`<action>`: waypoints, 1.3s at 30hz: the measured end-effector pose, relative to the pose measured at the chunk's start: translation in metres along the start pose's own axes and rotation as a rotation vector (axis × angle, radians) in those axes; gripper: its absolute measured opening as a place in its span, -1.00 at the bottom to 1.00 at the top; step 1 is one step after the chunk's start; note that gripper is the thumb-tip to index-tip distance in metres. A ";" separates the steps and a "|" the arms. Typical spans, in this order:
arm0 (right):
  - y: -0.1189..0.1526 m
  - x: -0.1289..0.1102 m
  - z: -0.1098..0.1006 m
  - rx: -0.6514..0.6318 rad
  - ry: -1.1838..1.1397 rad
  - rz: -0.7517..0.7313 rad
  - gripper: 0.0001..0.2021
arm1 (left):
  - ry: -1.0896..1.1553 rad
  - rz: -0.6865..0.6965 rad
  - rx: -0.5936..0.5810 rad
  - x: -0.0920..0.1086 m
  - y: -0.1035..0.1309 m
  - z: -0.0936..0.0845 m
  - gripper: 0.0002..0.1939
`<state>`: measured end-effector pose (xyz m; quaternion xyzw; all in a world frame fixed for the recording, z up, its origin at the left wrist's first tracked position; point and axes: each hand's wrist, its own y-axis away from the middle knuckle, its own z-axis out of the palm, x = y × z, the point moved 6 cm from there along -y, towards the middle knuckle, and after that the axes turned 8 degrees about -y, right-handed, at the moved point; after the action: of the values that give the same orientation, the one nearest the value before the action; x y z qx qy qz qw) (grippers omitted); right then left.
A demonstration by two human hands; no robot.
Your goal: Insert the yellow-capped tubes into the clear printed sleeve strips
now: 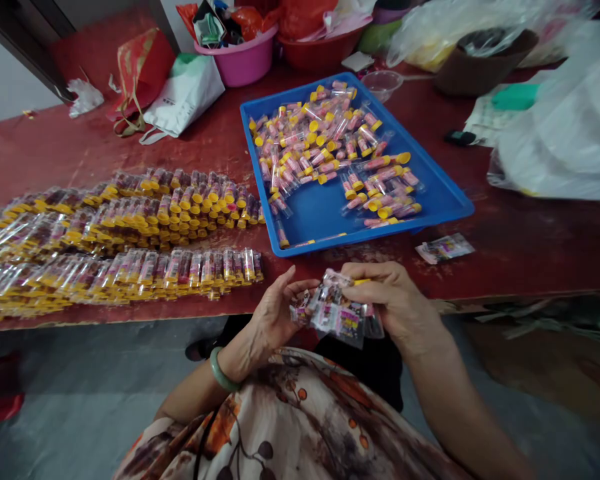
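Just over the table's front edge, my left hand (275,310) is closed round a bunch of small printed clear plastic sachets (337,315), its thumb pointing up. My right hand (405,308) meets the bunch from the other side. Its thumb and fingers pinch a yellow-capped tube, of which only a bit of the yellow cap (363,281) shows; the rest is hidden by the fingers and the sachets. Beyond my hands lies a blue tray (305,217) with many loose clear tubes (325,137), pink inside and yellow-capped. A few flat sachets (445,248) rest right of the tray.
Stacked rows of bagged tubes (145,267) fill the table's left front. Behind stand a pink basin (245,57), a red basin (315,57) and a white bag (187,97). A large plastic bag (565,127) bulges at the right, near a brown container (485,70).
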<state>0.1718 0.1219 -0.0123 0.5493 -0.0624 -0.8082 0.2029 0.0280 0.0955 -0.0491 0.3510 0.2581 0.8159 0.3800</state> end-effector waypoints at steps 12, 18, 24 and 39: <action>-0.015 0.007 0.021 0.048 0.719 -0.216 -0.88 | 0.004 0.102 -0.057 0.001 0.004 0.014 -0.85; -0.015 0.005 0.020 0.033 0.814 -0.252 -0.88 | -0.018 0.149 -0.096 -0.004 -0.004 0.008 -0.65; 0.005 0.008 -0.007 0.197 0.404 -0.100 -0.80 | -0.059 0.233 -0.048 0.001 -0.003 0.008 -0.45; 0.024 0.051 -0.002 0.178 0.014 0.042 -0.78 | -0.117 0.330 -0.103 -0.002 0.007 0.026 -0.21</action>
<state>0.1638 0.0799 -0.0494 0.5692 -0.1439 -0.7914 0.1706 0.0460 0.0944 -0.0287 0.4156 0.1323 0.8575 0.2729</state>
